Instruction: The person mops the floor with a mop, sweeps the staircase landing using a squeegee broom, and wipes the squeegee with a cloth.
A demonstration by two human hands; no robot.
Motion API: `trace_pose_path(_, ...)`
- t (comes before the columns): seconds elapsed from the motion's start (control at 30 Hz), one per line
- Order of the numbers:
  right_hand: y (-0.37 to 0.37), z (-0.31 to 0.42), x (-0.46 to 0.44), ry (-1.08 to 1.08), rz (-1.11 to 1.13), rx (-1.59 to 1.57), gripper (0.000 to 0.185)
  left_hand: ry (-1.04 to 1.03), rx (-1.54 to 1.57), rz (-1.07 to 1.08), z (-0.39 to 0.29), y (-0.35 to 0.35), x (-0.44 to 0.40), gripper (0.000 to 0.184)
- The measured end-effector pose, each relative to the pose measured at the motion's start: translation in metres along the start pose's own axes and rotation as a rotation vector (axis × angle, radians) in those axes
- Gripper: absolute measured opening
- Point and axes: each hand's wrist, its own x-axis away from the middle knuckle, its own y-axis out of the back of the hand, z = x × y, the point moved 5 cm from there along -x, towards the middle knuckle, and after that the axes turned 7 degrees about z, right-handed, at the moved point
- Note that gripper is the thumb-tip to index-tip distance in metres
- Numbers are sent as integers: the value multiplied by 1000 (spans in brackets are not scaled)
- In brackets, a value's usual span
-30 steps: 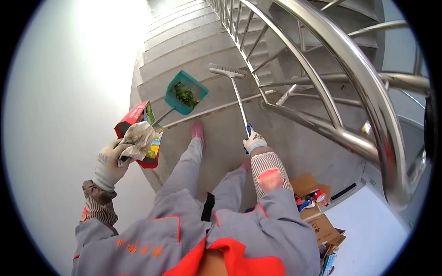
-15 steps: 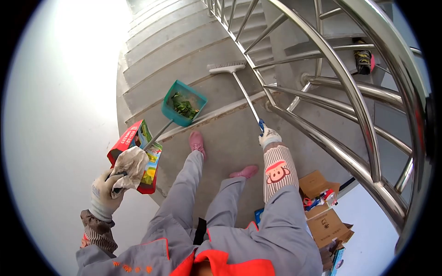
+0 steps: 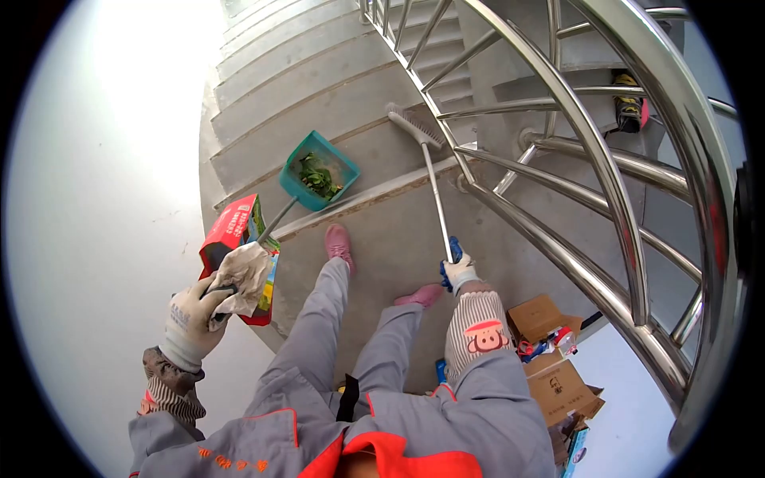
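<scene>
My left hand (image 3: 191, 323), in a white glove, is closed around a bunched, stained cloth (image 3: 243, 275) and what appears to be the dustpan's handle, whose upper end the cloth hides. Against the cloth is a red printed carton (image 3: 231, 229); how it is held cannot be seen. The green dustpan (image 3: 347, 170) rests on the stair below, with green leaves (image 3: 317, 177) inside. My right hand (image 3: 459, 272), gloved white and blue, grips a broom (image 3: 434, 186) by its pole. The broom's bristled head is low over the steps, near the railing.
Grey concrete stairs (image 3: 279, 103) run down ahead. A steel railing (image 3: 582, 279) curves along the right. Opened cardboard boxes (image 3: 554, 390) with mixed items lie at lower right, beside my right leg. A dark shoe (image 3: 628, 107) shows beyond the railing.
The broom head has swung right and turned to a slant. My right hand has come slightly back toward me. My left hand, cloth and carton have shifted a little right.
</scene>
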Motion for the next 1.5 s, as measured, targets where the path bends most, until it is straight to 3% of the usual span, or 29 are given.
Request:
trace_pose_path(0.1,-14,11,44,-63,80,-67,66,-53,-52,51,-10,7,-12,30)
trace_pose_path(0.27,-9,-1,66,52,83,-63,67,-91,-70,131,-18,8,-28,30)
trace_pose_path(0.3,-14,-19,22,346,-121,85,66,-104,-79,143,-20,7,-32,31)
trace_pose_path(0.37,-29,-62,-46,759,-836,594,65,-98,-83,172,-25,7,-38,31)
trace_pose_path(0.4,-21,-13,-26,441,-416,244,64,-94,-87,198,-29,5,-42,31)
trace_pose_path(0.43,-19,41,17,12,-143,-14,64,-92,-86,201,-32,4,-47,31)
trace_pose_path(0.5,-31,44,3,60,-81,-138,66,-158,-82,223,-44,1,-58,27)
trace_pose_path(0.67,-80,25,11,-43,10,-327,46,-162,-162,280,-57,-9,-91,29)
trace_pose_path(0.83,-78,21,49,-100,257,-392,69,-121,-235,360,-68,-22,-109,29)
trace_pose_path(0.97,-45,40,88,-60,332,-407,65,-78,-252,404,-66,-18,-113,29)
trace_pose_path(1.03,-39,42,67,55,161,-335,62,-116,-236,423,-66,-15,-114,29)
trace_pose_path(1.07,-37,58,67,12,115,-286,62,-134,-215,414,-65,-13,-113,28)
trace_pose_path(1.2,-82,94,48,66,78,-224,23,-129,-207,435,-57,-11,-108,30)
trace_pose_path(1.23,-101,94,47,33,117,-216,33,-119,-202,430,-54,-11,-107,30)
trace_pose_path(1.3,-140,81,60,-8,176,-180,35,-138,-190,444,-51,-13,-105,30)
trace_pose_path(1.37,-167,70,77,-75,326,-272,54,-140,-181,426,-49,-13,-102,29)
trace_pose_path(1.43,-173,64,99,-70,450,-332,70,-118,-218,450,-49,-12,-104,28)
trace_pose_path(1.5,-150,69,123,-106,472,-319,70,-116,-214,481,-55,-5,-108,28)
